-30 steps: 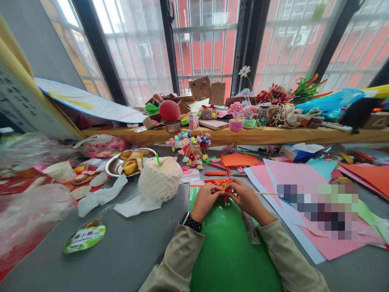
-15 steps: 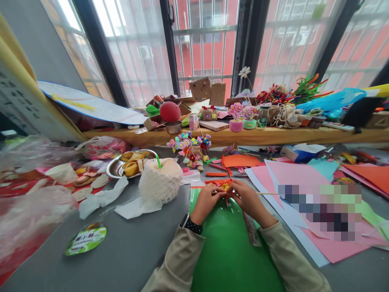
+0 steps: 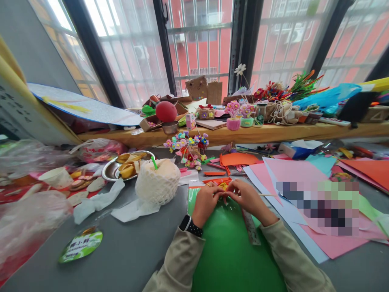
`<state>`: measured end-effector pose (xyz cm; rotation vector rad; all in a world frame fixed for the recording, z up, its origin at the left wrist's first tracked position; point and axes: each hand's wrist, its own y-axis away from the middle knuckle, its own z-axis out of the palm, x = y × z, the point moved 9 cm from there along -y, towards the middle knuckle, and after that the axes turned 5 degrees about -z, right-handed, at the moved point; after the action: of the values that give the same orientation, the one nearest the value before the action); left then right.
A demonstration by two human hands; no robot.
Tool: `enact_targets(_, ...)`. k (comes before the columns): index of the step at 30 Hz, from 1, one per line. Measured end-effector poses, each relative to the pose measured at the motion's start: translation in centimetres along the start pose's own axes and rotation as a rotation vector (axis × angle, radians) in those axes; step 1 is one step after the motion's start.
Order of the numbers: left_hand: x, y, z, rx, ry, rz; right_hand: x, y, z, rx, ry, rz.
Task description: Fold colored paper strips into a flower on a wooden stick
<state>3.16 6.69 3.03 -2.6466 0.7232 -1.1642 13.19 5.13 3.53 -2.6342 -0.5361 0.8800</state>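
Note:
My left hand (image 3: 207,203) and my right hand (image 3: 248,201) meet over the top of a glossy green sheet (image 3: 234,255). Both sets of fingers pinch a small orange and yellow paper piece (image 3: 224,186), whose shape is mostly covered by the fingertips. A thin pale stick (image 3: 267,194) pokes out to the right from behind my right hand; whether that hand grips it I cannot tell. Beneath my right wrist lies a clear ruler (image 3: 251,229). Orange paper strips (image 3: 217,180) are just beyond my fingers.
Pink paper sheets (image 3: 291,172) spread out at right. On the left stand a net-wrapped coconut (image 3: 158,184) with a green straw and a metal bowl (image 3: 107,173) of peels. A bunch of small craft flowers (image 3: 188,148) is behind. Crafts crowd the windowsill (image 3: 209,139).
The camera view has shifted slightly, so most things appear a little further left. Both hands stay together on the paper piece, with only small finger movement.

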Motion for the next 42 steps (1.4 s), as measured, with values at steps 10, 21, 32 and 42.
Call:
enact_targets(10,1.5,0.4,-0.2,0.018,-0.083,0.082,1.5,0.1,0.1,-0.032,0.035,0.127)
enact_targets(21,2.2,0.7,0.3,-0.044,-0.127,0.152,3.0,0.6,1.7,-0.211,-0.185,0.231)
enact_targets(32,-0.5,-0.2,-2.5,0.129,0.493,-0.092,2.1,0.2,-0.1,-0.062,-0.158,0.161)
enact_targets(42,-0.9,0.3,2.1,-0.365,1.387,-0.493,-2.7,0.1,-0.7,-0.103,-0.274,-0.153)
